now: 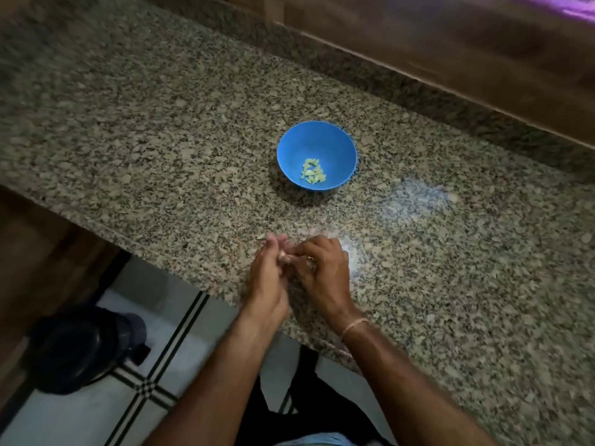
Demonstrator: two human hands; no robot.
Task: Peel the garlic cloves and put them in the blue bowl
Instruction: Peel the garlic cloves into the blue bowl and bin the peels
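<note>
Two hands work at the near edge of the speckled stone surface (161, 140). One thin bracelet (354, 326) sits on the right wrist. The left hand (269, 272) and right hand (322, 265) meet, fingers curled, pinching one small pale garlic clove (283, 254) between them; motion blur hides finer detail. Farther back, well apart from the hands, stands one blue bowl (335, 149). It holds a cluster of roughly ten peeled cloves (313, 171); exact count unclear.
</note>
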